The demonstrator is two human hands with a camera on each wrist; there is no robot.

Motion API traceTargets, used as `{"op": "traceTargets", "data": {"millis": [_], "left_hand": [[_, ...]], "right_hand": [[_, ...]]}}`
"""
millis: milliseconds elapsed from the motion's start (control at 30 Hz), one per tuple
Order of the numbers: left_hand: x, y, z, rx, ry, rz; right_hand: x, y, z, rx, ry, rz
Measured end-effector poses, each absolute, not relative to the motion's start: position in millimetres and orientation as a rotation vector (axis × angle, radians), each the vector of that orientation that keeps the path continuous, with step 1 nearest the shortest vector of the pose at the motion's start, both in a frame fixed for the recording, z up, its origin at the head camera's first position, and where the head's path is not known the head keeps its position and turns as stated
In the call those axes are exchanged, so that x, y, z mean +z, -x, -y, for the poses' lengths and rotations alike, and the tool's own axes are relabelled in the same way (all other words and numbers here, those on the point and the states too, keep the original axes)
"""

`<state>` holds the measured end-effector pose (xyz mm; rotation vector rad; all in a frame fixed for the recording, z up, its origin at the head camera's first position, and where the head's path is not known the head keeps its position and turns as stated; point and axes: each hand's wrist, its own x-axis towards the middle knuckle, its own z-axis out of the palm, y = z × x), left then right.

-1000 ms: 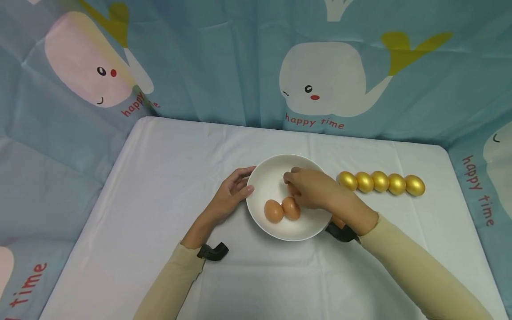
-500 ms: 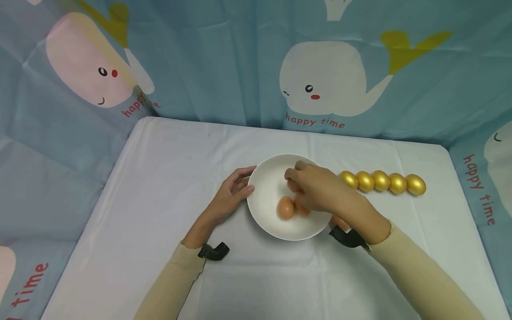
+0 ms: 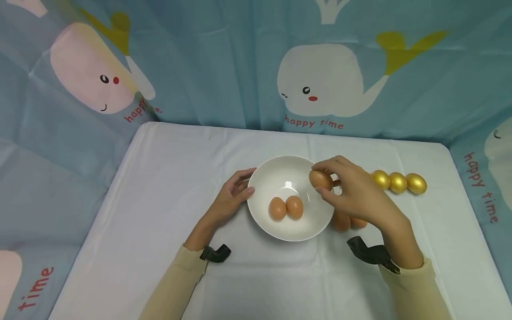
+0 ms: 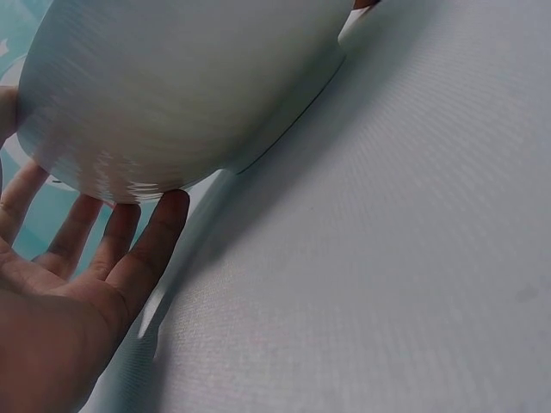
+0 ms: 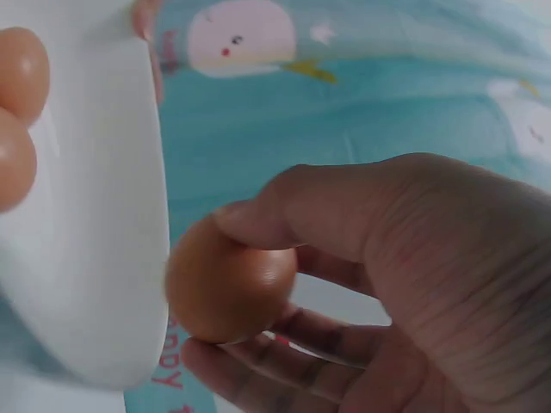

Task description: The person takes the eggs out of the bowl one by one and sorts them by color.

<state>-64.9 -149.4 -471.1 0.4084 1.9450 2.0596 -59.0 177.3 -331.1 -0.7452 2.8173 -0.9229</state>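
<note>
A white bowl stands on the table, with two brown eggs side by side in it. My left hand rests against the bowl's left outer wall. In the left wrist view its nearly straight fingers touch that wall from outside. Over the bowl's right rim, my right hand pinches another brown egg between thumb and fingers. The right wrist view shows this held egg just beside the rim, with the thumb on top of it.
More brown eggs lie on the table just right of the bowl, partly under my right hand. A row of gold eggs lies farther right, its left end hidden behind that hand. A blue whale-print curtain hangs behind the white-covered table.
My right hand has moved right, from inside the bowl to over its right rim, with the egg in its grip. The two eggs in the bowl have shifted a little. My left hand stays.
</note>
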Motion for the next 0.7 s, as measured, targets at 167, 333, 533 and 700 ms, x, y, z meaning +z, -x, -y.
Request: {"op": "traceTargets", "data": {"millis": [167, 333, 533, 700], "left_hand": [[-470.7, 64.8, 149.0, 2.053, -0.387, -1.961], [-470.9, 65.8, 146.8, 2.047, -0.373, -1.968], [-476.2, 65.0, 146.7, 2.067, -0.388, -1.942], [-475.4, 66.5, 147.5, 2.064, -0.4, -1.947]], "right_hand": [[-338.6, 48.0, -195.0, -1.084, 0.645, -2.836], [-350.6, 36.3, -215.6, -1.167, 0.532, -2.888], [-360.1, 24.9, -236.3, -1.233, 0.425, -2.914], [-368.8, 17.5, -249.5, -1.242, 0.362, -2.957]]}}
